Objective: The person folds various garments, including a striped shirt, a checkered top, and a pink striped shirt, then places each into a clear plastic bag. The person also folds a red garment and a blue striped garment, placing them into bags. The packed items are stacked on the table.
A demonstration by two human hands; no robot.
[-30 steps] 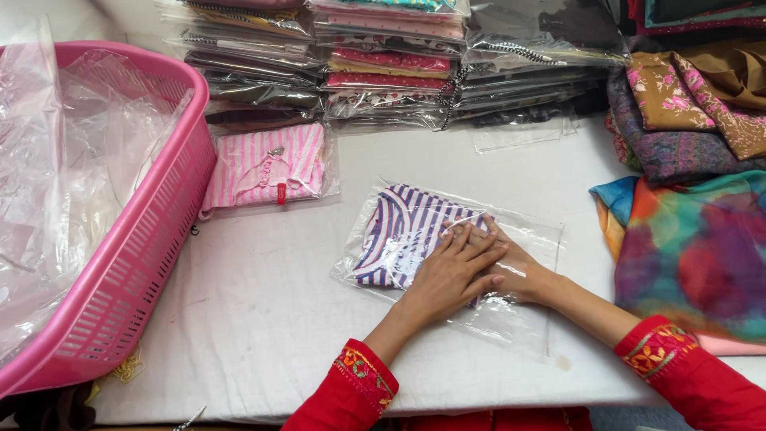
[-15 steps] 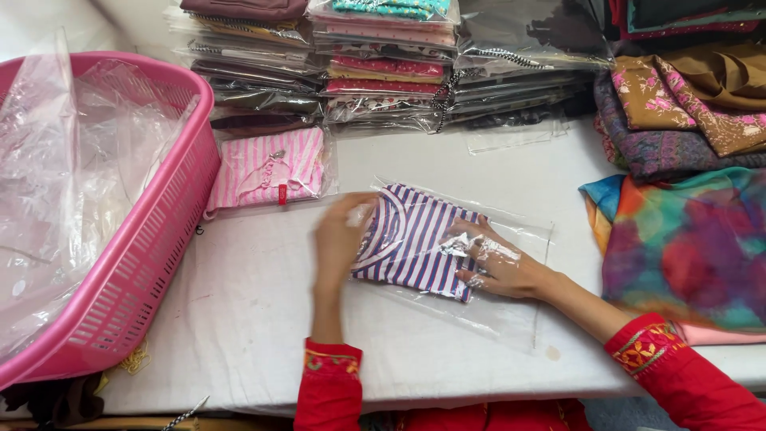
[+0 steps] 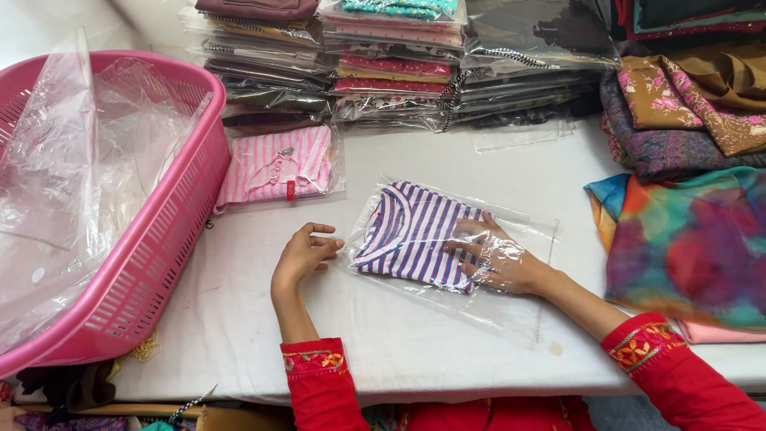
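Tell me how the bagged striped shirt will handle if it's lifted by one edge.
Probably floppy: the striped shirt is soft folded cloth. The clear bag looks glossy, so likely slippery. It seems light and lies flat under the right hand, so it won't roll.

Folded shirt [image 3: 415, 233] lying inside a plastic bag [image 3: 511, 307] on the table [image 3: 239, 319], right hand [image 3: 499, 257] reaching into the bag, left hand [image 3: 302, 254] resting just left of it, basket [image 3: 152, 247] sitting far left, bagged garment [image 3: 275, 164] lying behind, stacked packages [image 3: 399, 64] sitting at the back, loose fabrics [image 3: 686, 231] lying right.
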